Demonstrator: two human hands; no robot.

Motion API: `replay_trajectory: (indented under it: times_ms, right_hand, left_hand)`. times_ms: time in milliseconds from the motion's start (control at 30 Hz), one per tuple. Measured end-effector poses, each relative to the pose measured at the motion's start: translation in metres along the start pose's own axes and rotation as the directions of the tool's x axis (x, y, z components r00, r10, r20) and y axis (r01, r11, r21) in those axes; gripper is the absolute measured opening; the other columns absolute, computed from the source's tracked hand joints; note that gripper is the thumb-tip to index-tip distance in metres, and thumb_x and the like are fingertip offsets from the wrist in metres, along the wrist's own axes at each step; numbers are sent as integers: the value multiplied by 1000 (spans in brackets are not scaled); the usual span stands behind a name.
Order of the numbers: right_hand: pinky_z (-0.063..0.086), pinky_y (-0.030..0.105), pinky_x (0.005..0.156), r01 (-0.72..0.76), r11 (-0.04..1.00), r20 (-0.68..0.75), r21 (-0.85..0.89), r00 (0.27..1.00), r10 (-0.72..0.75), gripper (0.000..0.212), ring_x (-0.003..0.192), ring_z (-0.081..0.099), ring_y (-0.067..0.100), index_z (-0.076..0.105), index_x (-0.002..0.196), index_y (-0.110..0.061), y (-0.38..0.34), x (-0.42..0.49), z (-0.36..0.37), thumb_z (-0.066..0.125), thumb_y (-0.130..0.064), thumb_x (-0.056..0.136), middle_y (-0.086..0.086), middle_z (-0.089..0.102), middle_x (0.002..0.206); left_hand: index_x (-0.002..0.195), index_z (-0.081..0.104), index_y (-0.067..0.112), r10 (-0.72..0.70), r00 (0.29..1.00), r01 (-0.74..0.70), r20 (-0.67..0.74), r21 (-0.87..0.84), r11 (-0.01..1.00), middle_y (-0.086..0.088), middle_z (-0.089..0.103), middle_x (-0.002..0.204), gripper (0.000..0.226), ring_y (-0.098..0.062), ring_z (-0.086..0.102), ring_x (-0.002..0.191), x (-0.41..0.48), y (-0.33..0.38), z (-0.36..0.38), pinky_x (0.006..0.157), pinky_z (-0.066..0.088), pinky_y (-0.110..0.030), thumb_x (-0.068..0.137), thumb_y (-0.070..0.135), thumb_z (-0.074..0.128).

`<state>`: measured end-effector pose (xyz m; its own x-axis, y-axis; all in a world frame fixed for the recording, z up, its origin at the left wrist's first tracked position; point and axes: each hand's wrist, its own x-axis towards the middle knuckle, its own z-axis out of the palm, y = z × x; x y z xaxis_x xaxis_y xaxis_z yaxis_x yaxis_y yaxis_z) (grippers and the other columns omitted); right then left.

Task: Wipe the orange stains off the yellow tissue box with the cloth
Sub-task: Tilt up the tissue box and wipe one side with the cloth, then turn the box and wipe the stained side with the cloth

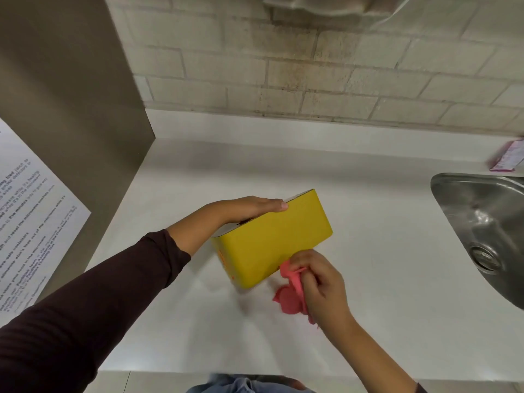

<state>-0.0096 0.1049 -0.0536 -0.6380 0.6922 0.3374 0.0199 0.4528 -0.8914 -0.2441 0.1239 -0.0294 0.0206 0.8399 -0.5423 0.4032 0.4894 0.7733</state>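
At the far left edge of the view, a printed sheet [31,222] with several lines of text is fixed to the side of a brown cabinet panel [71,109] that stands against the white bench [368,222]. Next to the right, the left hand [249,209] extends from a dark sleeve [107,285] and lies flat, fingers straight and together, along the upper long edge of the yellow tissue box [272,239], pressing it in place without wrapping around it. This box rests on the bench near its middle, tilted so that one broad yellow face is turned toward the camera; small orange marks [224,260] show on its short left end face. At the lower right corner of the box, the right hand [320,282] is closed around a bunched red cloth [290,293], with the upper fold of the cloth touching the lower edge of the box and the remainder hanging down onto the bench surface. Farther right, a steel sink [482,228] with a round drain [485,258] is set into the bench. Behind the sink, near the pale brick wall [312,66], a small pink packet [507,157] lies at the right border. Blue denim [241,385] shows at the bottom edge.
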Motion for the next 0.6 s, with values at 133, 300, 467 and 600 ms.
replay_trajectory:
  times_ms: [133, 300, 467, 600]
  right_hand:
    - [52, 20, 67, -268, 809, -105, 524, 922, 373, 37, 77, 67, 11, 67, 73, -20, 3, 9, -30, 40, 2, 88, -5, 69, 77]
    - [49, 27, 67, -321, 689, -48, 650, 887, 459, 41, 68, 60, 16, 63, 67, -15, 8, 3, -51, 34, 7, 86, 0, 60, 71]
    - [50, 35, 68, -465, 770, -101, 436, 825, 556, 39, 63, 61, 18, 63, 70, -12, 17, -3, -73, 38, 11, 87, -4, 63, 64]
    - [47, 7, 62, -463, 884, -242, 74, 851, 466, 35, 67, 65, -2, 65, 76, -9, 14, -3, -81, 37, 10, 86, -10, 71, 68]
  left_hand:
    - [137, 38, 41, 12, 1000, -12, -4, 22, 1000, 6, 45, 145, 91, -18, 51, 123, -3, 2, 0, 110, 35, -41, 59, 87, 47]
    - [138, 37, 40, 19, 1000, -19, -15, 24, 1000, 5, 45, 145, 81, -18, 51, 122, -2, 2, 0, 109, 36, -40, 66, 77, 42]
    - [141, 33, 35, 29, 999, -29, -20, 3, 1000, 5, 40, 148, 73, -18, 46, 128, -1, 1, 1, 111, 33, -40, 77, 67, 41]
    - [143, 32, 31, 31, 999, -31, -26, -15, 999, 4, 37, 150, 66, -19, 43, 131, 1, 0, 1, 113, 30, -41, 84, 59, 40]
